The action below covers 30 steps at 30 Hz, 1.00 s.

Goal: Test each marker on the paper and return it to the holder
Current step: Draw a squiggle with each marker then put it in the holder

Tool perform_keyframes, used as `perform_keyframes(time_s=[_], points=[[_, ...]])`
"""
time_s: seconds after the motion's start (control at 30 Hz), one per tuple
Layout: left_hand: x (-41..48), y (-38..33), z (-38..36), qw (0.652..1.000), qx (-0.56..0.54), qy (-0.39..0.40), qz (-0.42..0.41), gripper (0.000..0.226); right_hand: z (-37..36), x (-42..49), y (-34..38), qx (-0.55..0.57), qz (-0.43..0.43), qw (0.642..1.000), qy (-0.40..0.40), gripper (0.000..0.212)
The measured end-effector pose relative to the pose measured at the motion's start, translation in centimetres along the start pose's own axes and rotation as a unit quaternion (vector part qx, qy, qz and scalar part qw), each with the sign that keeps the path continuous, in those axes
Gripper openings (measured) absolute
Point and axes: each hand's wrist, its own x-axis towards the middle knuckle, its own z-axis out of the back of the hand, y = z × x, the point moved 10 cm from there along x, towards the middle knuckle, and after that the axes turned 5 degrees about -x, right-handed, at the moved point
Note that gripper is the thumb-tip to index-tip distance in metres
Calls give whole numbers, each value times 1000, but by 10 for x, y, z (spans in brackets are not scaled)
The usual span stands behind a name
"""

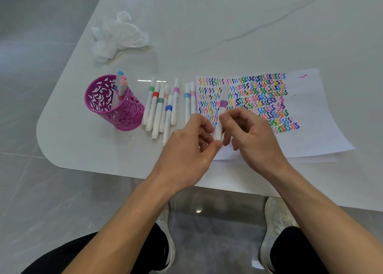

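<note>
Tabletop (228, 25): white, rounded corner, carries everything.
Paper (315, 132): right of centre, crowded with coloured squiggles, near margin bare.
Left hand (186, 149), right hand (252, 137): over paper's left edge, fingers (227, 118) of both pinching purple-banded marker (223, 103).
Holder (124, 112): pink cutout cup, far left, three markers inside.
Loose markers (159, 108): row between holder and paper.
Step, likely cap work: grip barrel firmly, pull straight, test on bare margin.
</note>
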Motion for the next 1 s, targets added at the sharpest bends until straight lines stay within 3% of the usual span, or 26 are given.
perform_keyframes(time_s=[0.17, 0.27, 0.33, 0.53, 0.67, 0.87, 1.0], points=[[3, -1, 10, 1000, 10, -25, -3, 19, 12, 0, 9, -40, 33, 998, -20, 12], [7, -3, 28, 997, 5, -76, -7, 48, 12, -2, 18, -119, 77, 990, 8, 11], [8, -4, 32, 996, 30, -78, -10, 55, 8, -4, 23, -199, 109, 973, 37, 12], [7, -9, 18, 987, 153, -30, -36, 28, 6, -5, 25, -302, 127, 944, 50, 14], [7, -7, 11, 986, 166, -8, -28, 30, 1, -6, 22, -337, 129, 930, 64, 15], [4, -9, 3, 982, 181, 28, -43, 31, -8, -9, 22, -363, 142, 916, 91, 44], [5, -13, 5, 982, 183, 3, -55, 29, -9, -10, 20, -388, 146, 906, 89, 41]])
